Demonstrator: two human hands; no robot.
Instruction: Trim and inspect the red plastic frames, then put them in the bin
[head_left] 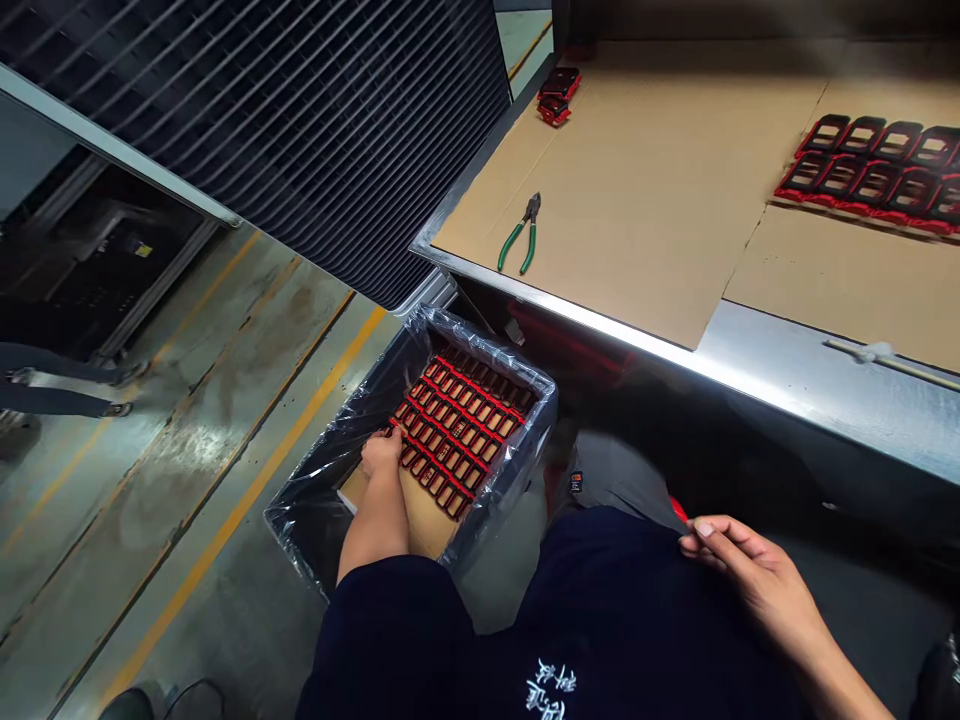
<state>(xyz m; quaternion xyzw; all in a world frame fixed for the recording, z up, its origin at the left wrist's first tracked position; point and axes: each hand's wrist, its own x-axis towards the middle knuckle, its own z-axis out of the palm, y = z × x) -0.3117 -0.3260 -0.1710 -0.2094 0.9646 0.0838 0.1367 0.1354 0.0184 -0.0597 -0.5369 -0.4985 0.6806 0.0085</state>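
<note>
Reaching down into the plastic-lined bin (pixel 499 350), my left hand (pixel 382 452) has its fingers closed at the left end of a row of red-and-black plastic frames (pixel 457 425). It appears to grip the end frame, partly hidden by the fingers. The frames lie side by side in several rows over a cardboard sheet (pixel 420 520). My right hand (pixel 742 560) is by my lap, thumb and fingers pinching the edge of grey cloth (pixel 622 480) that seems to be my trousers. A small bit of red shows just behind that cloth.
Green-handled cutting pliers (pixel 531 225) lie on the cardboard-covered bench (pixel 637 190). A few frames (pixel 559 95) sit at its far left corner, and two rows of frames (pixel 877 175) at the right. A dark ribbed panel (pixel 300 120) stands left. Another person's legs (pixel 60 380) show farther left.
</note>
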